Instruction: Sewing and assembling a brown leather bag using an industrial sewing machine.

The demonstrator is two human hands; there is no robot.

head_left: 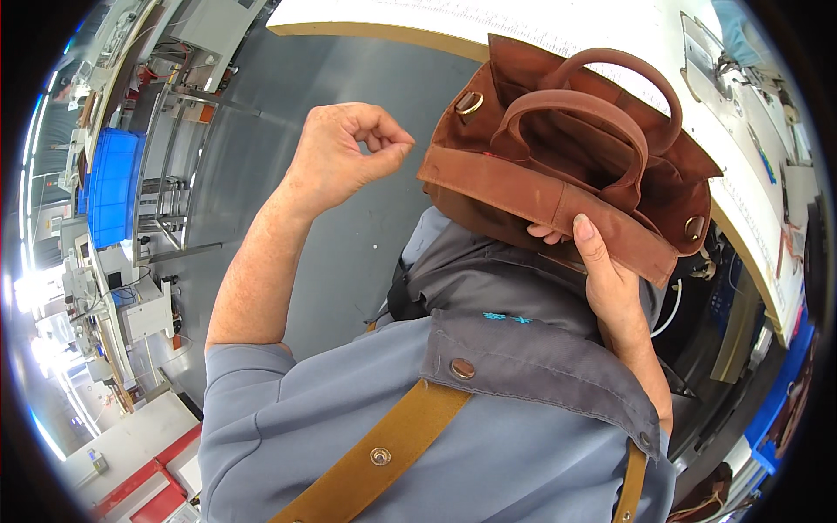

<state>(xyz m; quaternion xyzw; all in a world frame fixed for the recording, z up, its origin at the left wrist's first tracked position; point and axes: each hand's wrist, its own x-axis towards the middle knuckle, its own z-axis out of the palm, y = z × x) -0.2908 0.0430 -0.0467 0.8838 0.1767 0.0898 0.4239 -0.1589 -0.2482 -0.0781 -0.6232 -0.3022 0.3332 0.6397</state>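
Note:
A brown leather handbag point(558, 187) with two rounded handles and metal D-rings on its sides stands open-topped over my lap, against the table edge. My right hand point(602, 261) grips its near top edge, thumb on the outer face and fingertips curled beneath the band. To the left of the bag, my left hand point(353, 157) is raised in the air, thumb and forefinger pinched together. Anything between those fingertips is too small to make out. The left hand does not touch the bag. The bag's inside is partly hidden behind its handles.
A white table point(392, 17) with a curved edge reaches from the far side round to the right, carrying a metal machine plate point(702, 61). A blue crate point(113, 187) sits by metal racks on the left. Grey floor lies between. I wear a dark apron point(532, 349) with tan straps.

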